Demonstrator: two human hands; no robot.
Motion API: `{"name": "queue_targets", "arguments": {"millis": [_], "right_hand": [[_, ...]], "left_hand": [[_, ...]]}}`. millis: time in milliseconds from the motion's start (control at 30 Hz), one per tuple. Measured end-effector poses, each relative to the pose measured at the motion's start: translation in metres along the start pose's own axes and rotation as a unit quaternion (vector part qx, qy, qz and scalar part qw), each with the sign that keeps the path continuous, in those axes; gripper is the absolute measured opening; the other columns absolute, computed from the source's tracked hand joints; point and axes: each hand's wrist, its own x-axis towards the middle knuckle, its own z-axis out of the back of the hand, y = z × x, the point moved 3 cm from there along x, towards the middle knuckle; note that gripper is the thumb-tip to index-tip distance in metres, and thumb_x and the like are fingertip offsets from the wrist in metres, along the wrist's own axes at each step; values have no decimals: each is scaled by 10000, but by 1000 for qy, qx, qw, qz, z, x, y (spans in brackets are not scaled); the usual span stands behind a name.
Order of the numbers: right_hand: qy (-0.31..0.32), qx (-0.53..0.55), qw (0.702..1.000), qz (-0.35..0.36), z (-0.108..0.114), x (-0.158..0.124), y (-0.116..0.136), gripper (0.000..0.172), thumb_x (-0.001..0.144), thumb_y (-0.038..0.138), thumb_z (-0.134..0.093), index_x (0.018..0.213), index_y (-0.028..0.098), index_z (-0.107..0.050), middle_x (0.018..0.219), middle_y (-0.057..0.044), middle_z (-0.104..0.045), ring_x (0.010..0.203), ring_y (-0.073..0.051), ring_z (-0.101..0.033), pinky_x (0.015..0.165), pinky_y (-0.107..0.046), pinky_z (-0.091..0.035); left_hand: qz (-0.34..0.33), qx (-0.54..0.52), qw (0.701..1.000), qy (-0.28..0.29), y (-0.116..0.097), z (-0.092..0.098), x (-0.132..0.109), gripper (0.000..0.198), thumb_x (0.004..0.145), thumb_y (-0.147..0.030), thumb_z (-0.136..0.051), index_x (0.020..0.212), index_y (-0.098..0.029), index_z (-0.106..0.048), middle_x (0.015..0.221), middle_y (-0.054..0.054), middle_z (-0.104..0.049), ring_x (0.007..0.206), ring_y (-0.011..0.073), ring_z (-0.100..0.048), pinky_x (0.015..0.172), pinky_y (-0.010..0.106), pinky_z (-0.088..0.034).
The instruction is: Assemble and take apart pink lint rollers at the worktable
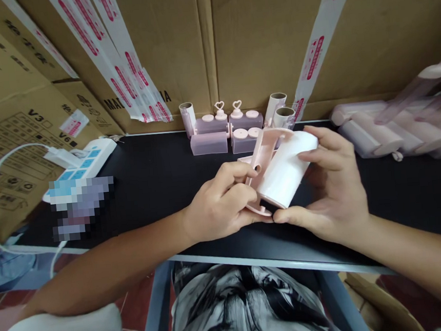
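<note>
My left hand (224,204) is closed around a pink plastic roller frame (267,148) with a small round hole in its side. My right hand (334,186) grips a white roll (289,168) from its outer side, thumb at the lower end and fingers over the upper end. The roll lies tilted alongside the frame, close against its open side; whether its ends sit fully inside the frame I cannot tell. Just behind my hands stand several pale pink translucent cases (209,143), some with heart-shaped loops (237,107) on top.
White rolls (187,119) stand upright at the back of the black table (147,167). Several pink roller pieces (402,124) are heaped at the right. On the left are a power strip (89,164) with a white cable and a blurred-out object (85,205). Taped cardboard boxes (171,46) wall the back.
</note>
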Motion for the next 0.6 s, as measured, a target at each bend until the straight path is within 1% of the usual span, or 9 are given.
{"name": "queue_targets", "arguments": {"millis": [133, 300, 400, 500, 600], "right_hand": [[42, 6, 998, 40, -1, 7, 8, 839, 725, 639, -877, 1404, 299, -521, 1542, -179, -404, 1436, -448, -450, 1107, -670, -467], [78, -4, 995, 62, -3, 8, 8, 806, 769, 656, -833, 1402, 277, -509, 1571, -196, -365, 1470, -449, -414, 1140, -664, -434], [95, -11, 993, 72, -7, 7, 8, 862, 741, 683, -841, 1415, 275, -490, 1588, -198, -326, 1477, -467, -389, 1151, -683, -407], [91, -5, 993, 76, -8, 7, 10, 858, 716, 627, -877, 1403, 282, -496, 1567, -185, -330, 1461, -470, -398, 1146, -684, -405], [62, 12, 995, 80, -4, 9, 13, 785, 688, 518, -894, 1349, 300, -534, 1518, -160, -376, 1422, -459, -435, 1120, -669, -429]], "left_hand": [[-2, 18, 1000, -14, 2, 1, 0, 515, 780, -468, -886, 1036, -203, -526, 1164, 103, -602, 1071, 196, -662, 773, 282, -629], [7, 22, 1000, 14, 1, -5, -3, 491, 837, -470, -839, 1099, -212, -513, 1137, 84, -590, 1026, 173, -641, 758, 261, -608], [22, 14, 999, 26, 0, -9, -5, 498, 849, -453, -830, 1135, -210, -503, 1147, 86, -567, 1017, 169, -622, 721, 241, -597], [26, 3, 998, 50, -3, -9, -5, 471, 864, -370, -820, 1165, -207, -497, 1171, 97, -545, 1042, 179, -606, 737, 250, -598], [-1, -42, 995, 92, -6, -6, -3, 472, 876, -341, -807, 1201, -199, -496, 1197, 113, -537, 1102, 196, -595, 826, 290, -608]]}}
